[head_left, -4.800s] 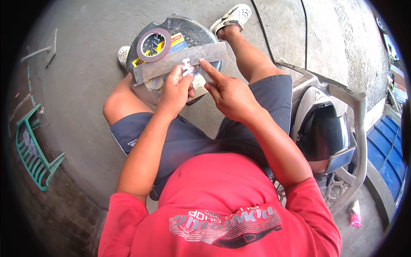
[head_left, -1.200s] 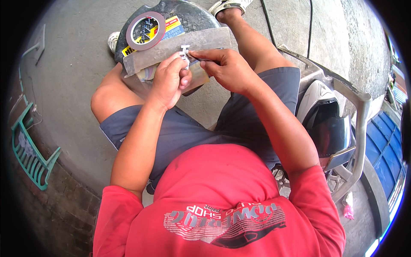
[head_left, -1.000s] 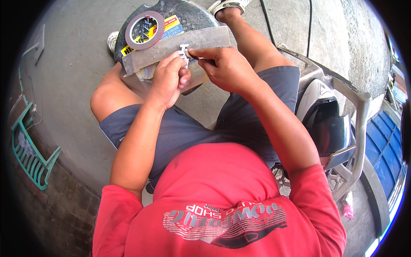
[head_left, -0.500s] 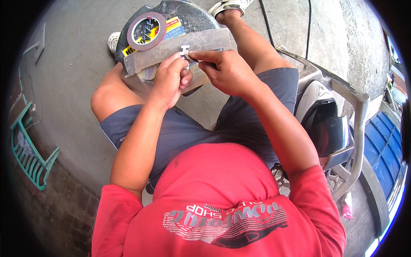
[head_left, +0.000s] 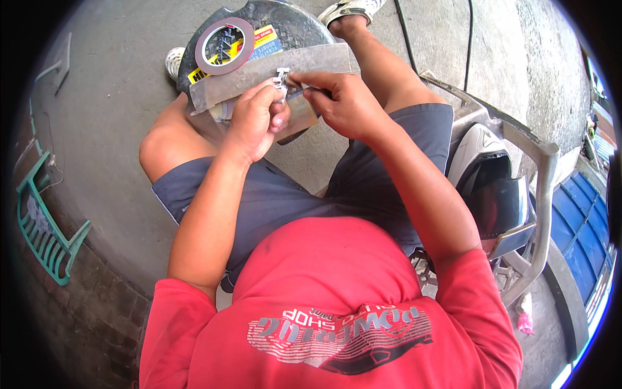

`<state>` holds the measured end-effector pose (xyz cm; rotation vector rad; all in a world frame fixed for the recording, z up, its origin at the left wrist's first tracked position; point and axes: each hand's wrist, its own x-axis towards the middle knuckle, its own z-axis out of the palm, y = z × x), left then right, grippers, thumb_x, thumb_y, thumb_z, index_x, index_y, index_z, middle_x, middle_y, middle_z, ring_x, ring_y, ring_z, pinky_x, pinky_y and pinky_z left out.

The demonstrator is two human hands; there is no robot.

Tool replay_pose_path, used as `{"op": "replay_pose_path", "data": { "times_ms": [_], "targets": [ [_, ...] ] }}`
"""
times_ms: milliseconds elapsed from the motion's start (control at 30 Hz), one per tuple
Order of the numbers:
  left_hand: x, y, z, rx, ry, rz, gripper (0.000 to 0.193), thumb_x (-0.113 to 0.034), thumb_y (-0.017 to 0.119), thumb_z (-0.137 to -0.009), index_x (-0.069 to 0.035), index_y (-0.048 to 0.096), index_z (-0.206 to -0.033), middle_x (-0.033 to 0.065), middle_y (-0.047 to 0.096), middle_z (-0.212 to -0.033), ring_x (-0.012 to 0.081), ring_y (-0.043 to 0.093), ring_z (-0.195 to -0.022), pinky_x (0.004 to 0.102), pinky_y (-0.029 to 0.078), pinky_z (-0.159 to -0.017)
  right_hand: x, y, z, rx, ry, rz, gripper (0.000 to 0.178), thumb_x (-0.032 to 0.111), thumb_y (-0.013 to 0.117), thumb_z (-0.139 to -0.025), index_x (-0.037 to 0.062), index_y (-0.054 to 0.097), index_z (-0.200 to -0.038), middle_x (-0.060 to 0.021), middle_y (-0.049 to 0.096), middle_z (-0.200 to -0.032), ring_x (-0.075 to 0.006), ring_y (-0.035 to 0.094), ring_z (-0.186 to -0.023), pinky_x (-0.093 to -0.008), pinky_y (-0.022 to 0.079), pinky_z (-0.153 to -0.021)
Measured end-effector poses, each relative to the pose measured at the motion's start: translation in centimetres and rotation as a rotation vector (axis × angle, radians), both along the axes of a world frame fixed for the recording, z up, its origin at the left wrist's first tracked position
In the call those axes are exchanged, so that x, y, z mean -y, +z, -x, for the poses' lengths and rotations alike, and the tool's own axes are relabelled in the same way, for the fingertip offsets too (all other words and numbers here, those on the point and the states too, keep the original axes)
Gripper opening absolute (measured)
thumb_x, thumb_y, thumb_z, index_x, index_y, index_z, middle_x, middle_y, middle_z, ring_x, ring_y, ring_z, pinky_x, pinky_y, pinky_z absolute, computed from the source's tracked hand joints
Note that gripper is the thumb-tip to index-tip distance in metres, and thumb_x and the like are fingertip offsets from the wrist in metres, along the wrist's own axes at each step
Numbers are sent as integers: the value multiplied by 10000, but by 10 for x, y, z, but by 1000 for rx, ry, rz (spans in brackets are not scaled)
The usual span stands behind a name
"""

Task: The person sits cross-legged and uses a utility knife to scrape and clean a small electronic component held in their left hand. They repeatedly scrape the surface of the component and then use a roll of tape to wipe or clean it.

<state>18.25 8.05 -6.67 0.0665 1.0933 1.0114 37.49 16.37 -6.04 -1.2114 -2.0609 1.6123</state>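
Note:
My left hand [head_left: 253,121] is closed, pinching a small silver, letter-like trim piece [head_left: 282,76] between thumb and fingers. My right hand [head_left: 346,107] comes in from the right, its index finger stretched to the trim piece and its thumb tucked beneath. Something small may sit between that finger and thumb, but I cannot make it out. Under both hands lies a stiff, cloudy translucent sheet [head_left: 223,85] on a round black stool top [head_left: 295,27]. Behind it is a roll of reddish-brown tape [head_left: 205,59], resting over a yellow and blue printed card [head_left: 264,44].
My knees are on both sides of the stool. At my right, a black and white helmet [head_left: 483,162] sits by a grey metal frame [head_left: 547,175]. A green plastic chair [head_left: 48,223] is at the far left. Dark cables [head_left: 469,45] run along the concrete floor [head_left: 113,123].
The trim piece has tilted slightly and more of it shows above my left fingers. My right hand has shifted a little, its thumb lower. The sheet has slid slightly left.

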Motion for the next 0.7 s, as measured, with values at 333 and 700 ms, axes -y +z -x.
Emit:
{"op": "replay_pose_path", "data": {
  "times_ms": [333,700],
  "targets": [
    [8,27,-5,-147,-184,-178,346,-130,521,-1062,-15,622,-1372,-34,467,-796,59,440,-619,212,341,-548,-12,29,2,-64,-149,436,609,353,910,-870,-49,702,-1278,-159,782,-1077,-193,725,-921,-341,576,-802],
    [26,59,-11,-119,-234,-312,219,-135,486,-1076,-19,625,-1199,-34,529,-771,40,451,-605,225,359,-544,-4,48,7,-97,-154,405,292,276,742,-1039,-11,753,-985,-56,713,-769,-93,596,-634,-282,469,-573]
  ]
}}
